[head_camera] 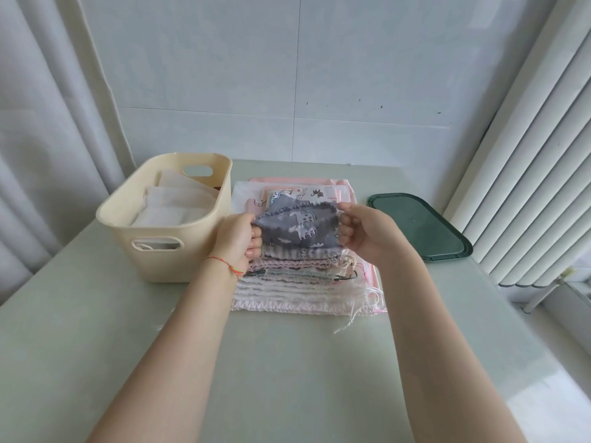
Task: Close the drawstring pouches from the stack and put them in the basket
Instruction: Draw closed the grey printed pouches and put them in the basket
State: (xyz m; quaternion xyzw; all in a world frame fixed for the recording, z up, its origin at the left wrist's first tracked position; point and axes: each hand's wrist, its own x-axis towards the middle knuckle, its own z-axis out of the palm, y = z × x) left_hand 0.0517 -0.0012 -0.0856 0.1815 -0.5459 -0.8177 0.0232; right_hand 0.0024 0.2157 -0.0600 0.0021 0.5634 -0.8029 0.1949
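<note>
Pouches of white cloth (166, 206) lie in the cream plastic basket (166, 225), left of the stack of drawstring pouches (300, 282). Left hand (238, 239) and right hand (364, 231) pinch a grey printed pouch (300, 227) above the stack. A dark green tray (419, 227) lies right of it.

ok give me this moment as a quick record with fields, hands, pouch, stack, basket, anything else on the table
left hand: grips the left end of the grey pouch's gathered top
right hand: pinches the right end of the same pouch
grey pouch: held above the stack, top edge ruffled, white animal print
stack: many pouches lying flat on the table, cords trailing at the right
basket: cream plastic, left of the stack, pale pouches already inside
green lid: dark green, flat on the table to the right
table: pale green top
</note>
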